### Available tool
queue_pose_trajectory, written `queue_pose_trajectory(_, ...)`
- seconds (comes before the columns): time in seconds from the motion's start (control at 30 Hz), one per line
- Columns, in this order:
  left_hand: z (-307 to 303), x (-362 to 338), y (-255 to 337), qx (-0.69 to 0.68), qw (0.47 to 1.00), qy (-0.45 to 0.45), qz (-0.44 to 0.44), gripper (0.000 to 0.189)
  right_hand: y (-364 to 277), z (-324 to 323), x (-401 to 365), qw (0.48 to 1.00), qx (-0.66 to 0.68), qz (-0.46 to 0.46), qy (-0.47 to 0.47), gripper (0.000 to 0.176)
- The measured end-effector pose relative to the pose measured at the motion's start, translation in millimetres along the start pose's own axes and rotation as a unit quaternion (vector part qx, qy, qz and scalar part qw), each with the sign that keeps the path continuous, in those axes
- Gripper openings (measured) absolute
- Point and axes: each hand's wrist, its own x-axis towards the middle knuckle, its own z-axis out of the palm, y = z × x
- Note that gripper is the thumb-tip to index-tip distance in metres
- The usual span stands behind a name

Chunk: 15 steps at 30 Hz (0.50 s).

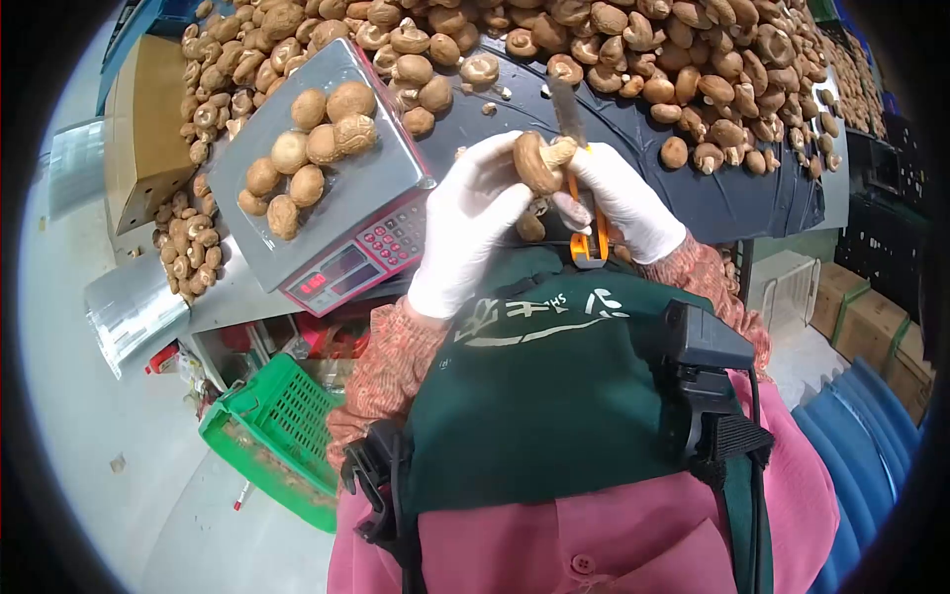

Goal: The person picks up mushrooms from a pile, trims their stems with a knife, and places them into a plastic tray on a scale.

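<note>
My left hand (467, 223), in a white glove, pinches a brown shiitake mushroom (534, 166) by its cap, with the pale stem pointing right. In my right hand (633, 203), also gloved, is an orange utility knife (590, 247). Its blade (566, 107) sticks up past the fingers, right beside the stem. The glove's fingertips look darkened. Just below the held mushroom, another small mushroom (530, 228) lies near the table's front edge. To the left of my left hand stands a digital scale (361, 193) with a group of mushrooms (289, 151) on its plate.
A large heap of shiitake (693, 59) covers the back of the dark tabletop (633, 124). Small stem bits lie in front of it. A cardboard box (148, 129) stands at the far left. On the floor are a green crate (282, 416) and, at right, strapped cartons (871, 322).
</note>
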Motion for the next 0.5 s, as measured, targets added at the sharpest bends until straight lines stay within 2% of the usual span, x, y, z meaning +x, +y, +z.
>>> queue_pose_trajectory(0.03, -3.1, -0.2, 1.2, -0.031, 0.999, 0.003, -0.004, 0.060, 1.7, 4.8, -0.4, 0.996, -0.083, -0.029, 0.022, 0.039)
queue_pose_trajectory(0.13, -3.0, -3.4, 5.3, -0.007, 1.000, 0.000, 0.025, 0.059, -0.5, 18.6, -5.4, 0.993, -0.096, -0.041, 0.063, 0.036)
queue_pose_trajectory(0.23, 0.7, -4.8, 9.0, -0.044, 0.998, 0.038, 0.025, 0.059, -9.2, 25.3, -5.8, 0.980, -0.164, -0.031, 0.110, 0.035)
queue_pose_trajectory(0.33, -0.6, -6.0, 11.8, 0.009, 1.000, 0.018, 0.020, 0.061, -1.5, 27.2, 1.8, 0.940, -0.280, -0.107, 0.161, 0.033)
queue_pose_trajectory(0.37, -1.6, -5.8, 11.5, -0.011, 1.000, 0.027, 0.010, 0.060, 6.1, 21.9, 6.3, 0.921, -0.316, -0.160, 0.164, 0.027)
queue_pose_trajectory(0.47, -5.8, -5.3, 7.8, -0.056, 0.998, 0.038, -0.007, 0.061, -11.9, 31.7, -4.2, 0.877, -0.431, -0.130, 0.169, 0.021)
queue_pose_trajectory(0.5, -7.1, -5.1, 5.8, -0.061, 0.998, 0.031, -0.004, 0.063, -10.1, 32.0, -4.1, 0.862, -0.449, -0.159, 0.174, 0.020)
